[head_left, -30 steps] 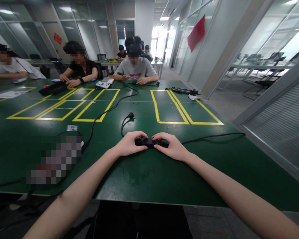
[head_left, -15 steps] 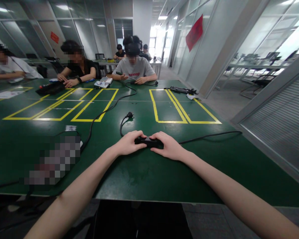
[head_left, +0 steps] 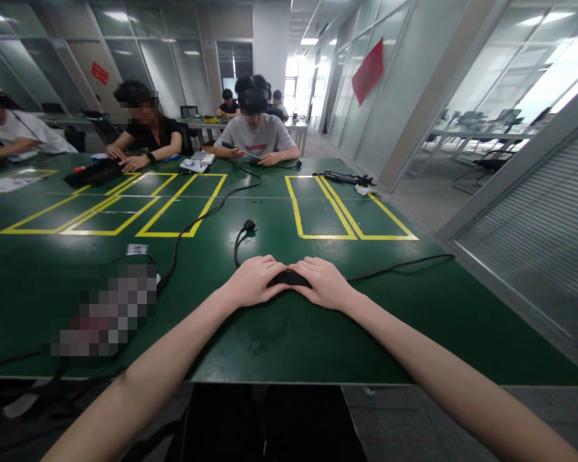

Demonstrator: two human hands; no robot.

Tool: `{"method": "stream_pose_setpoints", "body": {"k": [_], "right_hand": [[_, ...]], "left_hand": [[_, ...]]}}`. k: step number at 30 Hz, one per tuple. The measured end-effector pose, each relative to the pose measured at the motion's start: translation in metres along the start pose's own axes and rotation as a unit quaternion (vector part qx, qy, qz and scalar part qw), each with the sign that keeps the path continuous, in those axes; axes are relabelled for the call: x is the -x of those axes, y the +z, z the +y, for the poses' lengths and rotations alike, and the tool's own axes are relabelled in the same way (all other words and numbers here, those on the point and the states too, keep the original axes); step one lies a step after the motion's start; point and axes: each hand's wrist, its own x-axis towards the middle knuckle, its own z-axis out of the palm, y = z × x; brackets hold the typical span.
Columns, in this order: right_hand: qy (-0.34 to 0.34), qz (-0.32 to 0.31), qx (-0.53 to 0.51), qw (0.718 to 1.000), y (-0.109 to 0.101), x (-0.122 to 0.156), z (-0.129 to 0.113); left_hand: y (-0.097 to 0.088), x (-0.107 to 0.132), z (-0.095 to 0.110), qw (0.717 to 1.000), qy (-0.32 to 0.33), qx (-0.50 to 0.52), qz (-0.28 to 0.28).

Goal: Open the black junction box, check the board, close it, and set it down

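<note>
Between my two hands, low over the near middle of the green table [head_left: 250,340], is a black power adapter [head_left: 291,278]. My left hand [head_left: 257,280] is closed around its left end, thumb along the near side. Around the right end my right hand [head_left: 320,282] is closed too, and the fingertips of both hands almost meet over the top. A short black cord with a plug [head_left: 249,226] emerges behind my left hand and lies on the table. From behind my right hand a thin black cable [head_left: 399,263] runs out to the right.
At left lies a blurred-out long object [head_left: 108,311], with a small numbered label [head_left: 137,249] behind it. A long black cord [head_left: 187,226] crosses the table. Yellow tape rectangles [head_left: 325,237] mark the far half. A black folded stand [head_left: 344,178] lies far right. People sit opposite.
My fingers have closed in over the adapter, and both hands have come nearer each other, covering more of it. The view has shifted slightly.
</note>
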Motion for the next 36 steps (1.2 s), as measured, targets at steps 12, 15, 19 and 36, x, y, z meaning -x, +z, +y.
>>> {"method": "stream_pose_setpoints", "body": {"k": [12,15,19,36], "right_hand": [[-0.008,0.08,-0.068,0.994,-0.008,0.007,0.002],[-0.03,0.098,-0.03,0.994,-0.005,0.012,0.006],[-0.042,0.109,0.004,0.993,-0.001,0.013,0.008],[-0.1,0.104,0.026,0.989,0.003,0.015,0.003]], "left_hand": [[-0.008,0.002,-0.004,0.997,0.034,-0.029,0.06],[-0.006,0.002,0.0,0.997,0.016,-0.032,0.073],[0.0,0.001,0.004,0.997,-0.006,-0.058,0.058],[-0.005,0.003,0.007,0.968,-0.168,0.182,-0.025]]}}
